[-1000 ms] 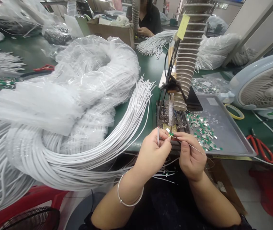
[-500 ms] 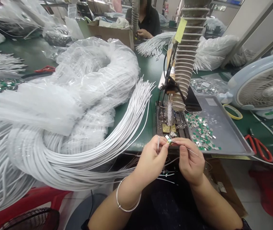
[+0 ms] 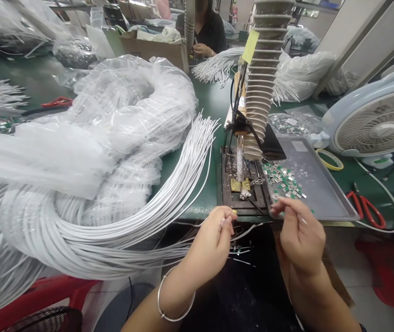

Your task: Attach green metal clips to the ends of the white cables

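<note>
My left hand (image 3: pixel 217 233) is closed in front of the soldering stand (image 3: pixel 228 198), with a thin white cable end between its fingers. To the right, my right hand (image 3: pixel 302 230) is closed at the near edge of the grey tray (image 3: pixel 318 184); a small light-coloured tip shows at its fingers, too small to name. Small green and silver boards (image 3: pixel 283 180) lie in the tray's left part. The soldering iron (image 3: pixel 240 161) points down at the stand between and beyond both hands. A big bundle of white cables (image 3: pixel 169 203) curves across the left side.
Plastic wrap (image 3: pixel 124 106) covers part of the cables. A ribbed hose (image 3: pixel 261 83) hangs behind the iron. Right of the tray are red-handled cutters (image 3: pixel 366 210), yellow tape (image 3: pixel 329 159) and a fan (image 3: pixel 380 124). Across the table sits a person (image 3: pixel 205 32) near a cardboard box (image 3: pixel 152 48).
My hands have come apart: the right moved right to the tray's edge, the left slightly down. The green and white board that showed between my fingers is no longer visible there.
</note>
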Motion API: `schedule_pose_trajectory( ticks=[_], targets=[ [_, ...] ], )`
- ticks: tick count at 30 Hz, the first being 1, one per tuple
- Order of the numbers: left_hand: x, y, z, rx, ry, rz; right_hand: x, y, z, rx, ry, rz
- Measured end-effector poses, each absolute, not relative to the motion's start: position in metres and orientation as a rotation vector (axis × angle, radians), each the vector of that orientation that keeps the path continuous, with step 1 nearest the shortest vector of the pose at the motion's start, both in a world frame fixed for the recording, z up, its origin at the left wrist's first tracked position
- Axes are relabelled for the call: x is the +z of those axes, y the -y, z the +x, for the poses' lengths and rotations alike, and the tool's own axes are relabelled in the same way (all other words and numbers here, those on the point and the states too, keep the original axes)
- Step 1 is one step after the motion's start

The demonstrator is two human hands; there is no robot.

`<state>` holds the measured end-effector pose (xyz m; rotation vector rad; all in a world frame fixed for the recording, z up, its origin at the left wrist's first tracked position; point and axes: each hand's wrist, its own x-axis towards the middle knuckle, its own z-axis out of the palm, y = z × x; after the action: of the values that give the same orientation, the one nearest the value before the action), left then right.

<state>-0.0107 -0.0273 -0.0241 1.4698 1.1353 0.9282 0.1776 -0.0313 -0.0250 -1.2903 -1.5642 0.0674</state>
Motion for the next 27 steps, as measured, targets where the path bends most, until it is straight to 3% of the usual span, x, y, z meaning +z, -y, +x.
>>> schedule_pose_trajectory(
  ticks=[5,13,27],
  targets=[
    [-0.029,0.022,-0.010,0.933,-0.974,1.108,-0.010,0.003,0.212,-0.160,1.701,-1.608],
    [-0.032,0.018,-0.005,1.022,-0.801,0.902,-0.007,-0.029,0.231,-0.102,1.974,-2.065],
    [-0.024,0.016,0.006,1.008,-0.870,0.714,-0.014,-0.030,0.227,-0.137,1.835,-1.909]
  ],
)
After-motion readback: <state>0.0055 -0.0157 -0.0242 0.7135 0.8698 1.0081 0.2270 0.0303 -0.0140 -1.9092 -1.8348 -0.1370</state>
